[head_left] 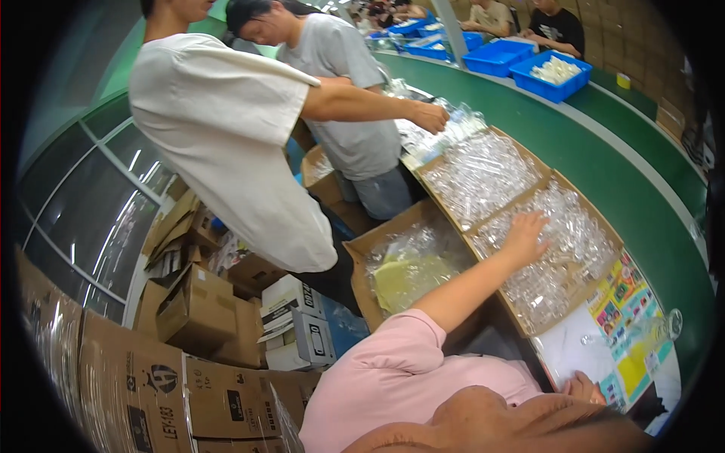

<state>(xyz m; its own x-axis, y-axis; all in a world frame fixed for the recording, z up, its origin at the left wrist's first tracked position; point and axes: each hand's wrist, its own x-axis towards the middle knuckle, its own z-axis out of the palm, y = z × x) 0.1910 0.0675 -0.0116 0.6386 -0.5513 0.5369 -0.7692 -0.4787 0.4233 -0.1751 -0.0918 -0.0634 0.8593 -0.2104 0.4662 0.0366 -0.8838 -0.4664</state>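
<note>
My left hand point(526, 240), at the end of a pink sleeve, reaches over a shallow cardboard box filled with small clear tube-like pieces point(563, 264). Its fingers are spread, and nothing shows in them. Low at the right, my right hand point(583, 388) rests by the near edge of a white sheet point(563, 347); most of its fingers are hidden, so its grip is unclear. Beyond that sheet, a clear piece with a round end point(674, 323) lies on a colourful printed sheet point(623, 302).
A second box of clear pieces point(483, 177) adjoins the first. Left of them stands a deep carton point(370, 249) holding yellow-green material. Two people stand at the left; one's arm point(362, 102) reaches across the bench. A green conveyor point(596, 162) and blue bins point(555, 90) lie beyond. Cartons point(136, 362) stack up nearby.
</note>
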